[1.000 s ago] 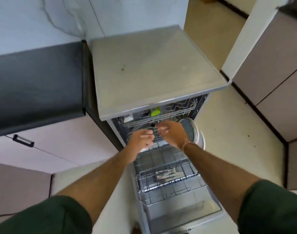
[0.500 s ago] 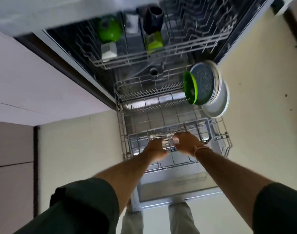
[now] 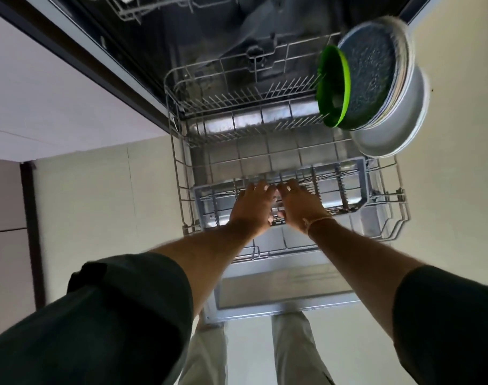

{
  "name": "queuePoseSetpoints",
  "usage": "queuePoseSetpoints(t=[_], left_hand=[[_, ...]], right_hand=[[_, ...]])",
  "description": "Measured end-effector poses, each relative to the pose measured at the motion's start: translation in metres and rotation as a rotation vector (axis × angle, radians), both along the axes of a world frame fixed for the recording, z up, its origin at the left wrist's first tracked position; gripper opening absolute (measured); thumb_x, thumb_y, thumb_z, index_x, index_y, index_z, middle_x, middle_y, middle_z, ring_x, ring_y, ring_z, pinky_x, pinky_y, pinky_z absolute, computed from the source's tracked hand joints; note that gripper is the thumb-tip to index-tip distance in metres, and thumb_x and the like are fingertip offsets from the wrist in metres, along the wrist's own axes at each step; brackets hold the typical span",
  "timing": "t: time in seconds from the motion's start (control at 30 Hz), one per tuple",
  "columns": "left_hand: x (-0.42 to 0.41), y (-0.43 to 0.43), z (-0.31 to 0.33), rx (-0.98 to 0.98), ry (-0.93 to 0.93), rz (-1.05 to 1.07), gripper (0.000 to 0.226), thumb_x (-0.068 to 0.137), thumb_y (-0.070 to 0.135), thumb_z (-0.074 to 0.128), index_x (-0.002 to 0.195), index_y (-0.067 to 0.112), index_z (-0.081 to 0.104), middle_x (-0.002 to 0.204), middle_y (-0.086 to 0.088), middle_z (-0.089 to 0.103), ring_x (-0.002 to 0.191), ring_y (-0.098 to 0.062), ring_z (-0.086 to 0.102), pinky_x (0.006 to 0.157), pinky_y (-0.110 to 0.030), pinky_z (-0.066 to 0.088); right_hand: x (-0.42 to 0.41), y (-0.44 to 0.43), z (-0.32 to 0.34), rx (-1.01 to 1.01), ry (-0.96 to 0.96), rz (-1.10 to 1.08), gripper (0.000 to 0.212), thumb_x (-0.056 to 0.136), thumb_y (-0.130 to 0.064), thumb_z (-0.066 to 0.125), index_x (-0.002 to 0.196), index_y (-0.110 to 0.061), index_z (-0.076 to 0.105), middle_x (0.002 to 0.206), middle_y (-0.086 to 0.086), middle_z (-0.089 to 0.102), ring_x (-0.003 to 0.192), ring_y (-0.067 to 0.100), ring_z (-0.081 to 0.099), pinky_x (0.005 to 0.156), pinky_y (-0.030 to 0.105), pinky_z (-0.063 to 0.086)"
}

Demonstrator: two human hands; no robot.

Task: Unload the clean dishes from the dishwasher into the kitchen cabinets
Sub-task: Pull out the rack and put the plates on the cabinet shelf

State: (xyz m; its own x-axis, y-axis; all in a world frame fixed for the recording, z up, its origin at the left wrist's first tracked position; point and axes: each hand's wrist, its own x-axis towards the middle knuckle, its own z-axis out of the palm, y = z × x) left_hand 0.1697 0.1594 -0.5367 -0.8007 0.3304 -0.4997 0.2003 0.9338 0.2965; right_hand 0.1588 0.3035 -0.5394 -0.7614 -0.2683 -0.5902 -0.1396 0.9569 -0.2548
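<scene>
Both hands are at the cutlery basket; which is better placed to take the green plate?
Right, likely: the green plate stands at the right rear of the lower rack, nearer the right hand than the left hand.

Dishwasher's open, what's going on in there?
A person is unloading it. The rack stands out over the open door. The left hand and right hand reach side by side into the cutlery basket at the rack's front; whether they hold anything is hidden. A green plate, a dark plate and a white dish stand on edge at the rack's right side, untouched.
</scene>
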Motion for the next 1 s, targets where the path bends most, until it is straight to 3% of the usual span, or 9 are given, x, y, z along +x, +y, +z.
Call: queuePoseSetpoints(t=[0.13, 0.33, 0.47, 0.57, 0.73, 0.9, 1.0], left_hand=[[-0.004, -0.001, -0.002, -0.031, 0.038, -0.086, 0.070, 0.078, 0.016, 0.080, 0.139, 0.018, 0.046, 0.145, -0.010, 0.042, 0.136, -0.031, 0.040, 0.110, -0.044, 0.040], [0.000, -0.003, -0.005, 0.025, 0.094, -0.128, 0.050, 0.085, 0.020, 0.072, 0.132, 0.015, 0.055, 0.131, -0.009, 0.057, 0.123, -0.027, 0.051, 0.104, -0.038, 0.041], [0.003, -0.002, -0.008, 0.071, 0.057, -0.103, 0.039, 0.087, 0.011, 0.068, 0.124, 0.010, 0.057, 0.119, -0.010, 0.063, 0.113, -0.027, 0.058, 0.099, -0.036, 0.046], [0.006, 0.000, -0.009, 0.068, 0.031, -0.088, 0.040, 0.088, 0.009, 0.067, 0.125, 0.009, 0.053, 0.109, -0.011, 0.068, 0.105, -0.028, 0.062, 0.092, -0.036, 0.048], [0.005, 0.000, -0.005, 0.122, -0.097, 0.027, 0.045, 0.086, 0.004, 0.066, 0.126, 0.010, 0.047, 0.113, -0.012, 0.067, 0.105, -0.028, 0.062, 0.081, -0.037, 0.051], [-0.006, -0.010, 0.021, 0.170, -0.199, 0.180, 0.042, 0.085, 0.006, 0.066, 0.125, 0.019, 0.062, 0.114, -0.005, 0.071, 0.100, -0.022, 0.067, 0.081, -0.034, 0.056], [-0.021, -0.021, 0.052, 0.204, -0.186, 0.200, 0.031, 0.090, 0.010, 0.064, 0.121, 0.015, 0.066, 0.115, -0.008, 0.071, 0.098, -0.020, 0.068, 0.078, -0.027, 0.051]], right_hand=[[-0.002, 0.005, -0.001, 0.002, -0.016, 0.055, 0.056, 0.085, -0.033, 0.071, 0.134, -0.021, 0.047, 0.132, 0.009, 0.047, 0.116, 0.032, 0.055, 0.091, 0.045, 0.053], [-0.005, 0.013, 0.005, -0.046, 0.092, 0.208, 0.036, 0.090, -0.029, 0.065, 0.123, -0.015, 0.060, 0.120, 0.010, 0.057, 0.110, 0.028, 0.057, 0.088, 0.042, 0.053], [0.002, 0.016, 0.004, -0.047, 0.144, 0.260, 0.032, 0.088, -0.023, 0.067, 0.116, -0.008, 0.062, 0.112, 0.011, 0.060, 0.102, 0.030, 0.061, 0.082, 0.042, 0.055], [0.002, 0.013, 0.003, -0.011, 0.150, 0.286, 0.032, 0.090, -0.023, 0.065, 0.118, -0.009, 0.062, 0.116, 0.011, 0.060, 0.106, 0.030, 0.059, 0.086, 0.041, 0.051], [0.000, 0.010, 0.009, 0.052, 0.175, 0.326, 0.034, 0.093, -0.018, 0.057, 0.126, -0.016, 0.059, 0.123, 0.008, 0.058, 0.114, 0.030, 0.054, 0.092, 0.041, 0.048], [-0.017, 0.005, 0.040, 0.044, 0.171, 0.378, 0.036, 0.092, -0.012, 0.057, 0.127, -0.020, 0.058, 0.125, 0.002, 0.062, 0.117, 0.027, 0.053, 0.099, 0.042, 0.044], [-0.033, -0.003, 0.076, 0.039, 0.160, 0.419, 0.033, 0.096, -0.022, 0.056, 0.129, -0.022, 0.055, 0.121, 0.003, 0.066, 0.113, 0.024, 0.054, 0.097, 0.040, 0.042]])
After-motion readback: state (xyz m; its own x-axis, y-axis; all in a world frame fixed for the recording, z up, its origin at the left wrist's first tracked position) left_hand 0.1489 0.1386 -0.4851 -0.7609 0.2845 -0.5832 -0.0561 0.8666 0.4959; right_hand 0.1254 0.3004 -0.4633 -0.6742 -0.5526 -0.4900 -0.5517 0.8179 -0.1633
